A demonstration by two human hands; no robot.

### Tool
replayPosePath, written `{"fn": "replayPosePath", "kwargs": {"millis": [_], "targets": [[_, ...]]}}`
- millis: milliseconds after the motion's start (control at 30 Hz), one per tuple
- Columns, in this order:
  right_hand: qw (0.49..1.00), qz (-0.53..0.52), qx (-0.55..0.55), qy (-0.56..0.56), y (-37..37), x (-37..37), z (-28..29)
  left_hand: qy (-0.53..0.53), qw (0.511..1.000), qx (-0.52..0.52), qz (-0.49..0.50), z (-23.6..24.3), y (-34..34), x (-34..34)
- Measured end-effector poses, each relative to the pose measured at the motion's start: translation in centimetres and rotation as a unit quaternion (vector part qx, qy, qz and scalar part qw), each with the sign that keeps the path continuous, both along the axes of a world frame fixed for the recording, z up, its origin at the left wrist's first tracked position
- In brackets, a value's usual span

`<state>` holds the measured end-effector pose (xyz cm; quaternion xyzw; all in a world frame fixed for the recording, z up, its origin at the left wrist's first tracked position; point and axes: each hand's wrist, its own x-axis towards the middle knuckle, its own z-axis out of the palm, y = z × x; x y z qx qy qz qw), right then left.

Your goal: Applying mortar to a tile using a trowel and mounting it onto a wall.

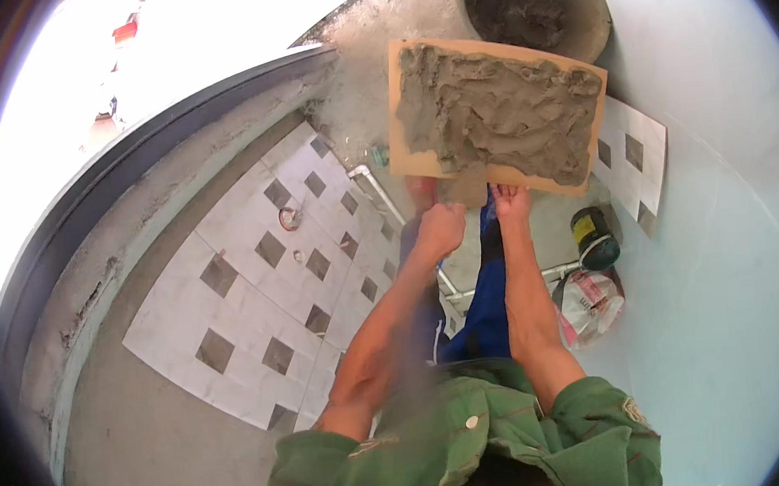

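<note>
A tan rectangular tile (406, 162) is held out in front of me, its upturned face thickly spread with wet grey mortar (511, 112). My right hand (511, 200) grips the tile's near edge, with the fingers partly hidden beneath it. Closed around the handle of a trowel, my left hand (443, 228) is just left of that grip. The trowel blade (467, 188) is smeared with mortar and meets the near edge of the tile. Most of the handle is hidden by the fist.
A round tub (598, 25) of mortar stands at the far end. White wall tiles with dark squares (266, 215) cover part of the left wall, below a window ledge (173, 123). White pipes (377, 190) run low down. At right are a dark green bucket (597, 246) and a white bag (593, 305).
</note>
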<state>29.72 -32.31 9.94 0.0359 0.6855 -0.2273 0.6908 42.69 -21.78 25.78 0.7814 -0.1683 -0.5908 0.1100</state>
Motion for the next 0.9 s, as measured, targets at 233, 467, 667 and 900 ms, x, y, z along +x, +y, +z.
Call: {"fn": "replayPosePath", "kwargs": {"millis": [233,467,667,900], "targets": [[0.998,-0.033,0.054,0.028,0.5,0.8,1.1,-0.172,0.977,0.100,-0.073,4.8,4.1,4.9],[0.997,-0.039,0.052,0.038,0.3,0.6,0.8,-0.185,0.965,-0.039,-0.182,2.7,2.1,8.9],[0.998,-0.019,0.039,0.036,0.0,1.0,1.2,-0.133,0.974,0.008,-0.181,2.8,2.8,9.5],[0.996,-0.020,0.078,0.033,0.4,1.2,2.2,-0.145,0.982,0.121,-0.005,2.4,8.4,7.5]]}}
